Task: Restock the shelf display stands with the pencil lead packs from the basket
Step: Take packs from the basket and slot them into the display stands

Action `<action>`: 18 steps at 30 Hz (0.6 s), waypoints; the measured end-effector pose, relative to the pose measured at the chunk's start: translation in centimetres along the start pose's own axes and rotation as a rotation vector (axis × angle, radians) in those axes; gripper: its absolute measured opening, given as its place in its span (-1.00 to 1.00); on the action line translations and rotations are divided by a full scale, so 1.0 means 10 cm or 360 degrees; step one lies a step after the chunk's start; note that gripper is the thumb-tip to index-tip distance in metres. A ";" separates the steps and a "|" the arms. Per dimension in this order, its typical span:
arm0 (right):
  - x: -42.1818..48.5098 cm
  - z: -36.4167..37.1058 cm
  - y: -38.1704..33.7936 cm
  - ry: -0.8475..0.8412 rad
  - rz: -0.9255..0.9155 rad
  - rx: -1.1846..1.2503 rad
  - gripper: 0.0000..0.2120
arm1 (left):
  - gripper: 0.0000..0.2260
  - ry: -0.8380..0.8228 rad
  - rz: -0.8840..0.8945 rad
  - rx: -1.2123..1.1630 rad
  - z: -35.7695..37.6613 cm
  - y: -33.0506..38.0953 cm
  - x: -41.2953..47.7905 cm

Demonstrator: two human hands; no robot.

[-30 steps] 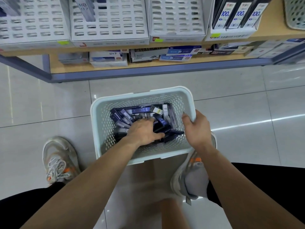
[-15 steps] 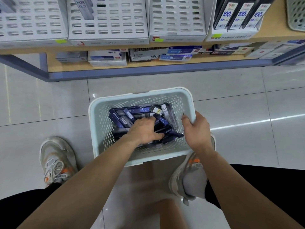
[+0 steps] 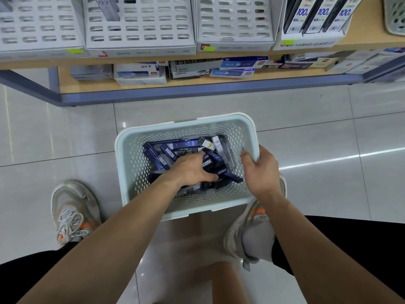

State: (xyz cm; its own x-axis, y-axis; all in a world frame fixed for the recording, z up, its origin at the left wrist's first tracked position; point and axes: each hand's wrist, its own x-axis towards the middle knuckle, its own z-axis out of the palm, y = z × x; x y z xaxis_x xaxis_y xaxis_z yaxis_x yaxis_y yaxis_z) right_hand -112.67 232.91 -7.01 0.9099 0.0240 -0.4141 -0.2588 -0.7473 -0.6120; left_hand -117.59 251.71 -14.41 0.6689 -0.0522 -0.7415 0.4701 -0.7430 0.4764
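The right hand [image 3: 260, 172] grips the rim of the basket [image 3: 186, 125]. Just left of it, the left hand [image 3: 190, 170] curls into the lead packs [image 3: 166, 152] inside; whether it pinches one, I cannot tell.

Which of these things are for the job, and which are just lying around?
For the job: basket, pencil lead packs, display stands, left hand in the packs, right hand gripping the rim.
Just lying about: lower-shelf boxes, green basket on the shelf.
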 end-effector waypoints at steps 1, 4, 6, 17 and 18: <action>0.00 0.00 0.00 0.0004 -0.0002 0.0006 -0.79 | -0.12 0.0044 -0.0009 0.0028 0.02 0.02 0.00; 0.00 0.00 0.00 0.0013 -0.0015 0.0019 -0.79 | -0.17 0.0144 -0.0018 0.0081 0.08 0.06 -0.01; 0.00 0.00 0.00 0.0012 -0.0006 0.0020 -0.78 | -0.19 0.0115 -0.0005 0.0037 0.08 0.05 -0.01; 0.00 -0.02 -0.01 -0.0001 -0.0011 0.0011 -0.78 | -0.09 -0.0196 -0.0014 -0.0206 -0.04 -0.14 -0.14; 0.00 -0.02 -0.01 0.0000 -0.0013 0.0012 -0.78 | -0.09 -0.0206 -0.0029 -0.0180 -0.04 -0.11 -0.12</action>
State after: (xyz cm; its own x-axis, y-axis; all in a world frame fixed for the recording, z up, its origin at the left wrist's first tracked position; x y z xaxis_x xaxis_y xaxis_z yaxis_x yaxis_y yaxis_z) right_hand -112.61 232.86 -6.81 0.9121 0.0301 -0.4088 -0.2536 -0.7420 -0.6206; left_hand -118.67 252.84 -13.84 0.5834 -0.1306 -0.8016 0.5482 -0.6650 0.5073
